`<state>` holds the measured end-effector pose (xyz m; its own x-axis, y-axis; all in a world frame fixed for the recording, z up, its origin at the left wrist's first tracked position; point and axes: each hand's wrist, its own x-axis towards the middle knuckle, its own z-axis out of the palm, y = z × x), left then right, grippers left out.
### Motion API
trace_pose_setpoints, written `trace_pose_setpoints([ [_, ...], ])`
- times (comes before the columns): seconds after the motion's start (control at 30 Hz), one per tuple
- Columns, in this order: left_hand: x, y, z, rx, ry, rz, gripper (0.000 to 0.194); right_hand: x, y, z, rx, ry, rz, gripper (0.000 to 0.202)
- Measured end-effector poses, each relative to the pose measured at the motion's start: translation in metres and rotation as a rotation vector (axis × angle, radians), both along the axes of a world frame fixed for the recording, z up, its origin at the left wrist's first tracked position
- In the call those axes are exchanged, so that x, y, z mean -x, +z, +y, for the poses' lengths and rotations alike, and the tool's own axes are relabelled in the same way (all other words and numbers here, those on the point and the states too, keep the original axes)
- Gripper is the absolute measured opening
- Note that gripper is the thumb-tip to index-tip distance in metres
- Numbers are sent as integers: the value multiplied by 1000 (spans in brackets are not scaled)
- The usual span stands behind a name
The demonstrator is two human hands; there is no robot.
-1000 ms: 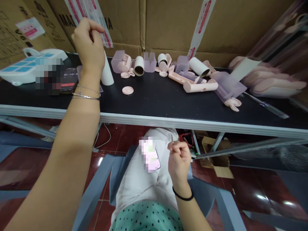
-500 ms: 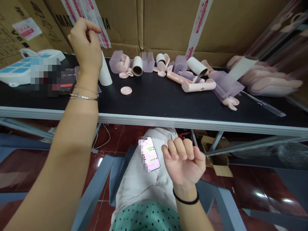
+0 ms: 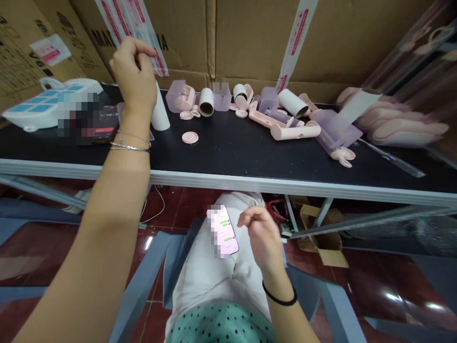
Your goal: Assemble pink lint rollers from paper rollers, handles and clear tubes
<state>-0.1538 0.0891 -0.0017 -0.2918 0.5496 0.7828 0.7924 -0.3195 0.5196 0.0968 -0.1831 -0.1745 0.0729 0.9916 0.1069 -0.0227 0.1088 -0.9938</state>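
My left hand [image 3: 134, 71] is raised over the back of the table, before the cardboard. Its index finger points right, the thumb sits apart below it, and the other fingers are mostly hidden; I see nothing held. Beside that wrist, a white tube [image 3: 160, 112] stands slightly tilted on the black tabletop. My right hand [image 3: 262, 231] hovers above my lap with loosely bent fingers and nothing in it. Just left of it, a lit phone [image 3: 228, 233] lies on my thigh. A round pink cap [image 3: 190, 137] rests near the tabletop's middle.
Pale pink and translucent purple parts [image 3: 294, 132] and white rolls [image 3: 206, 102] line the back of the black table [image 3: 214, 159]. At left is a white case with blue panels [image 3: 46, 102]. A screwdriver-like tool [image 3: 403, 163] lies right. Large cartons [image 3: 250, 43] stand behind.
My right hand has turned and its fingers have uncurled somewhat, moving slightly left. My left hand keeps its pose; the whole view has shifted a little.
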Motion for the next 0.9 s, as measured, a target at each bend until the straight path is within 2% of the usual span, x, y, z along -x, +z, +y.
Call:
trace_pose_setpoints([
  [0.07, 4, -4, 8, -155, -81, 5, 27, 4, -35, 0, 98, -39, -172, 41],
  [0.17, 8, -7, 13, -246, -120, 16, 28, 17, -83, -5, 207, -52, -357, 57],
  [0.23, 9, -8, 14, -275, -141, 13, 29, 26, -104, -10, 257, -25, -446, 68],
  [0.3, 9, -8, 13, -278, -159, 9, 30, 31, -116, -13, 286, 0, -511, 80],
  [0.4, 9, -7, 10, -223, -206, -40, 30, 30, -124, -14, 286, 46, -558, 84],
  [0.53, 8, -5, 6, -163, -246, -105, 23, 16, -128, -10, 247, 117, -560, 69],
  [0.9, 10, -5, 9, -209, -219, -30, 24, 3, -135, -13, 163, 158, -495, 61],
])
